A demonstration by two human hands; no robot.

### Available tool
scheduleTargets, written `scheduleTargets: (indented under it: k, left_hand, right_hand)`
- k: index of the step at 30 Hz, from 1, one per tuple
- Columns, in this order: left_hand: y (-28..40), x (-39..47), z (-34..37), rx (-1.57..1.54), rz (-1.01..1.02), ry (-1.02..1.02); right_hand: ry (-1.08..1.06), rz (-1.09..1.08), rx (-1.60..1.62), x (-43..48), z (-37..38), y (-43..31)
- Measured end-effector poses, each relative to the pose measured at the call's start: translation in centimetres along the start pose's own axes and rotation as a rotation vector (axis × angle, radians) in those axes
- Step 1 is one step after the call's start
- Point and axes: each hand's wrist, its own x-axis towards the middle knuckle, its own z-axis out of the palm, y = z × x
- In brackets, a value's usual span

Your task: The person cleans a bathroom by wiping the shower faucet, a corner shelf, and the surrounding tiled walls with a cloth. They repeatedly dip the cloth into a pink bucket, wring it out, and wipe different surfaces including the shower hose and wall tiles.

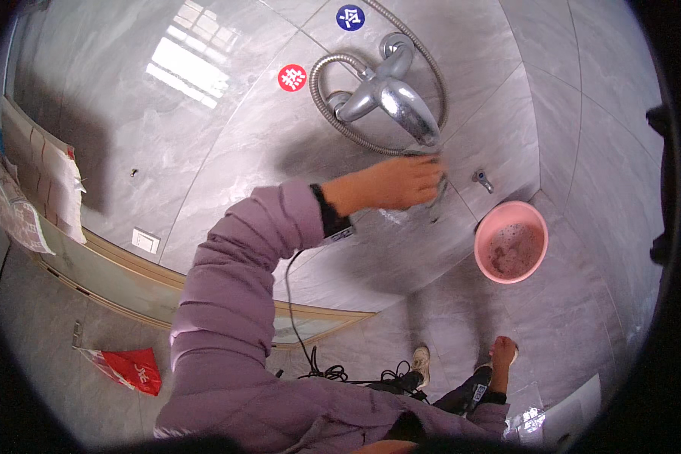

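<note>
My left hand reaches to the grey tiled wall, just below the spout of a chrome shower mixer tap. Its fingers are bent and blurred. A small greyish blur shows by the fingertips, and I cannot tell whether the hand grips something there. A coiled metal shower hose loops around the tap. Low down on the right, my right hand hangs in front of a shoe, its fingers curled into a fist with nothing visible in them.
A pink plastic basin with foamy liquid stands on the floor near a small wall tap. Cables hang by my waist. A gold-framed glass door with cloths over it, and a red bag, are at left.
</note>
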Motion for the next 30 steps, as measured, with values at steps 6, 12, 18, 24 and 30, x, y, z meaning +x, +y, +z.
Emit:
scheduleTargets:
  k: [6, 12, 18, 24, 30]
  left_hand:
    - [2.4, -8.7, -4.3, 0.136, -0.665, -0.04]
    - [-1.9, -8.4, -10.5, 0.561, -0.841, 0.655]
    - [-8.2, -0.1, -10.2, 0.5, -0.957, -0.106]
    - [-10.8, 0.7, -10.2, 0.215, -1.037, -0.375]
    - [-8.2, -3.4, -9.1, 0.278, -0.75, 0.067]
  right_hand:
    - [0.183, -0.147, -0.185, -2.5, -2.4, 3.9]
    - [0.133, -0.073, -0.205, 1.5, -1.2, 6.4]
    - [-0.036, -0.052, 0.298, 1.7, 1.0, -0.4]
    - [-0.006, -0.078, -0.076, 2.9, 2.7, 2.0]
    - [0.071, 0.053, 0.13, 1.0, -0.2, 3.4]
